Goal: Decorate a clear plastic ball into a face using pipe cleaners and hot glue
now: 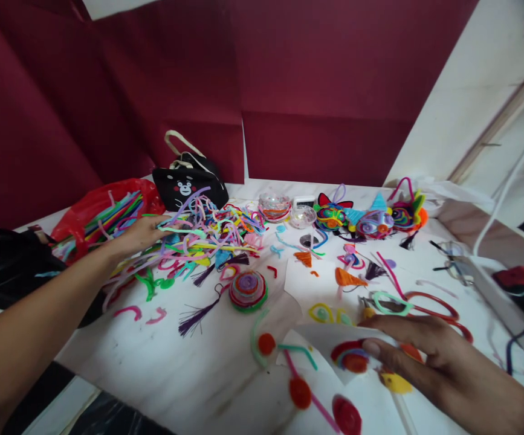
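My left hand (140,233) reaches out to the left and rests on a big tangled heap of coloured pipe cleaners (198,238); its fingertips are buried among the strands, so its grip is hidden. My right hand (418,350) lies low at the front right, fingers together and pressing down on a sheet of white paper (329,338) that carries a small rainbow coil piece (351,356). A round coiled disc in purple, red and green (248,290) sits on the white table (207,374) between both hands.
A red plastic bag of straight pipe cleaners (101,211) and a black bear-face bag (189,184) stand at the back left. Several finished coiled figures (370,217) line the back. Scissors (386,302), glasses (452,260), red pompom pieces (300,391) and a purple tassel (196,317) lie around.
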